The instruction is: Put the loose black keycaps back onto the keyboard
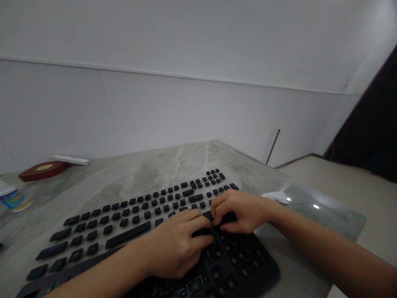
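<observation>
A black keyboard (266, 265) lies on the table, with open key sockets showing where keycaps are off. Behind it, loose black keycaps (128, 232) stand on the tabletop in rows like a keyboard layout. My left hand (181, 244) rests over the middle of the keyboard, thumb and fingers curled in at its far edge. Close beside it, my right hand (238, 211) reaches in from the right, fingers bent down and thumb drawn toward them. The two sets of fingertips nearly meet. Anything small between them is too hidden to make out.
A white mouse (276, 197) lies beyond my right forearm. Far left on the marble-patterned table (149, 165) are a cup with a colourful label (15, 199), a dark red wooden piece (43, 170) and a white bar (70, 159). A pale wall (149, 107) stands behind.
</observation>
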The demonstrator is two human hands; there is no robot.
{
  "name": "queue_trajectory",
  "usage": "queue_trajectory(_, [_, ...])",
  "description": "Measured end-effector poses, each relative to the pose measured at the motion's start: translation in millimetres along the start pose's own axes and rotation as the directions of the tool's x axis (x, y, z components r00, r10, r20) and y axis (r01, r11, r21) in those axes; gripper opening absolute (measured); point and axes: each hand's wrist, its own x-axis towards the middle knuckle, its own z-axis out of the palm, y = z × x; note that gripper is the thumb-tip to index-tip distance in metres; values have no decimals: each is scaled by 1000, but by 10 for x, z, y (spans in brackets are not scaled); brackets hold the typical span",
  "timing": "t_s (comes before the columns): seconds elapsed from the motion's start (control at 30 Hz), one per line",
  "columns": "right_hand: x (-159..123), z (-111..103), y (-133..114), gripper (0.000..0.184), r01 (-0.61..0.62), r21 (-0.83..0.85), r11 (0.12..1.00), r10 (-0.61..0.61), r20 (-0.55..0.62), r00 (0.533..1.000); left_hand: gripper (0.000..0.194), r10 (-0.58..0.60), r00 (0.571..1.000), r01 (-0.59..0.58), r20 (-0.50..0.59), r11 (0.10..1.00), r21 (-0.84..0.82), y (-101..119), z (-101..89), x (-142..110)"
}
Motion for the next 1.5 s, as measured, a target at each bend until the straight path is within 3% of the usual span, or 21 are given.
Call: queue_trajectory(1.5, [6, 28, 3, 12, -16, 7, 1000, 16, -25, 1000, 31, -2, 1000, 2, 0, 1000, 13, 5, -14, 7])
